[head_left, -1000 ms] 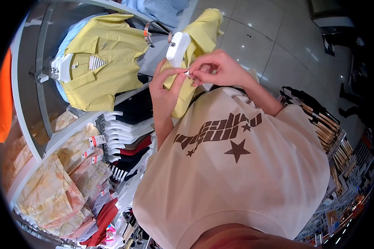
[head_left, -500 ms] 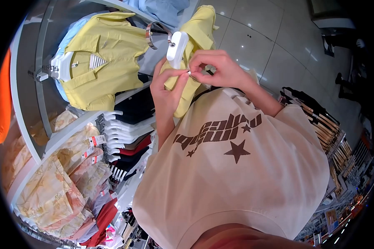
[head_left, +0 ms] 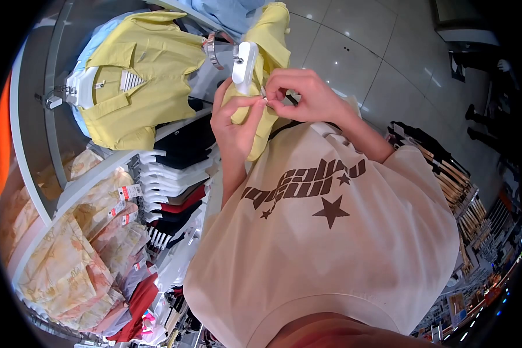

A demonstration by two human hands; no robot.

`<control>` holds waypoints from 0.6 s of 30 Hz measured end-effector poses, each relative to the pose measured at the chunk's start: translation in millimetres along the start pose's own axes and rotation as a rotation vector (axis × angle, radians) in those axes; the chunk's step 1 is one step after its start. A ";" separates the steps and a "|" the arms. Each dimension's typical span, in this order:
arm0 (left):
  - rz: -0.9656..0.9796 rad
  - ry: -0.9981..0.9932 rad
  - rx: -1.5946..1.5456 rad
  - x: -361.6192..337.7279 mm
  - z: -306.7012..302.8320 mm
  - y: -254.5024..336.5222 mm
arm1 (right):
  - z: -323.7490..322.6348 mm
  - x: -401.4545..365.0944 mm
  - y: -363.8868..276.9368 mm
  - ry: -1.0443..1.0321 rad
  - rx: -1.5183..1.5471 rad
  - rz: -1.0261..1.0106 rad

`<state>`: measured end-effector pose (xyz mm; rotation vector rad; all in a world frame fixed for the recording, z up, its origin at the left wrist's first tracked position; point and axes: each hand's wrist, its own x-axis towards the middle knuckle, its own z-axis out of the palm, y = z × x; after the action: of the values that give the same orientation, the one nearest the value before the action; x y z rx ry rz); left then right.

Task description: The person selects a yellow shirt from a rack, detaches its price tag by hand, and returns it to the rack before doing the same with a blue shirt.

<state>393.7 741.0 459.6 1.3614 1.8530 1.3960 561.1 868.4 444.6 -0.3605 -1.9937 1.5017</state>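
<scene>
A yellow shirt (head_left: 271,35) hangs in front of my chest on a white hanger (head_left: 245,66) with a curved metal hook (head_left: 214,49). My left hand (head_left: 236,119) is closed in a pinch at the shirt's front, just below the hanger, thumb and forefinger meeting. My right hand (head_left: 301,93) pinches the same spot from the other side, its fingers curled. A tiny pale piece (head_left: 265,100) shows between the fingertips; it could be a button, but it is too small to tell. The fingers partly hide the cloth there.
On the left, another yellow shirt (head_left: 151,64) hangs from a metal rail fitting (head_left: 55,98), pale blue clothing behind it. Below are a curved shelf edge (head_left: 81,194), floral garments (head_left: 64,255) with tags, and several white hangers (head_left: 171,180). A clothes rack (head_left: 446,174) stands at right.
The shelves and hanging clothes have shifted slightly left and down in view. Both hands keep their pinch at nearly the same place, and the shirt has moved slightly left.
</scene>
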 end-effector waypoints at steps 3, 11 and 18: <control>0.009 -0.036 0.010 -0.3 1.0 2.5 | -4.2 -0.9 -0.7 -0.039 0.035 0.041; -0.060 -0.012 0.059 -1.1 8.2 5.7 | -19.1 -5.3 5.0 -0.077 0.127 0.062; -0.017 0.043 0.136 13.0 -5.3 0.0 | -39.0 -5.9 8.0 -0.077 0.083 0.068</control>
<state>384.1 750.2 464.3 1.3866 2.0150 1.3214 588.5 897.8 442.0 -0.3434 -1.9889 1.6574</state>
